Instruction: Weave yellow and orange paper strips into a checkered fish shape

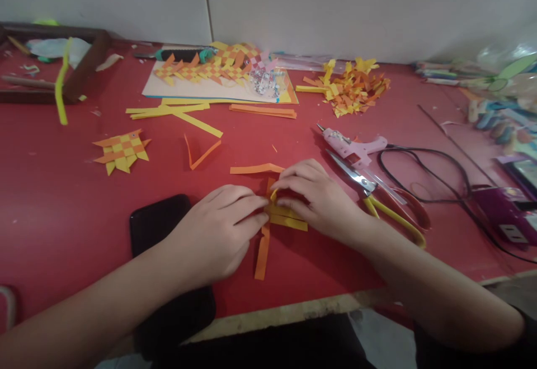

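Note:
My left hand [229, 218] pinches the left end of yellow paper strips [289, 222], where they cross an orange paper strip [262, 254]. My right hand [316, 198] has its fingers closed on the same strips from above and the right. Both sets of fingertips meet at the crossing and partly hide it. The orange strip runs down toward the table's front edge. Beyond the hands lie a loose orange strip [254, 169] and a folded orange strip [203, 155]. A finished woven paper fish [123, 151] rests at the left.
Scissors with yellow handles [371, 195] and a pink glue gun [352, 145] lie to the right, its black cord trailing to a purple power strip [503, 215]. A black phone [159, 218] sits under my left forearm. Paper scraps [356, 89] and yellow strips [176, 113] lie farther back.

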### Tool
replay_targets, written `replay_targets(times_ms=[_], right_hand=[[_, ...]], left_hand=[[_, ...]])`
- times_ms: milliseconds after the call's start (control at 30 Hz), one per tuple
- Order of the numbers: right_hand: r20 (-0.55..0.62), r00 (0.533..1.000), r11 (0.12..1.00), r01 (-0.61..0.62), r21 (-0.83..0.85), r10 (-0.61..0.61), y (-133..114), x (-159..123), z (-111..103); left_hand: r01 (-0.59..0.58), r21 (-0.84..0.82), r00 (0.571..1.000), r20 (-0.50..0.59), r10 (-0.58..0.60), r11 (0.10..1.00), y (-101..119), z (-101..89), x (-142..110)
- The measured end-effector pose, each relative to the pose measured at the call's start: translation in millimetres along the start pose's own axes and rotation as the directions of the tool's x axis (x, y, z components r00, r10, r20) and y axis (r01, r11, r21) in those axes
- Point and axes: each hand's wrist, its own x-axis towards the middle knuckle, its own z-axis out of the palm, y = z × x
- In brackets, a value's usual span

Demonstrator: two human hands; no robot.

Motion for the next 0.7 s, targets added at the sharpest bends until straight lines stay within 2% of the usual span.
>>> replay_targets(times_ms=[133, 267, 400, 700], right_hand=[[-0.031, 0.999, 1.000, -0.009, -0.005, 0.009, 0.1, 0.6, 0.2], [-0.029, 0.999, 0.999, 0.035, 0.024, -0.034, -3.4, 0.5, 0.5], [-0.074, 0.993, 0.995, 0.093, 0.029, -0.091, -5.8, -0.3, 1.0], [-0.082, 0.986, 0.988, 0.150, 0.039, -0.147, -8.8, -2.0, -1.8]], left_hand=[[0.005, -0.034, 1.000, 0.020, -0.004, 0.999, -0.4, 1.0, -2.7], [0.002, -0.043, 0.999, 0.033, 0.000, 0.999, 0.7, 1.1, -3.2], [-0.018, -0.013, 0.999, 0.028, 0.018, 1.000, 3.1, 0.2, -1.6], [-0.012, 0.012, 0.996, 0.087, 0.011, 1.000, 4.7, -3.3, -2.4]])
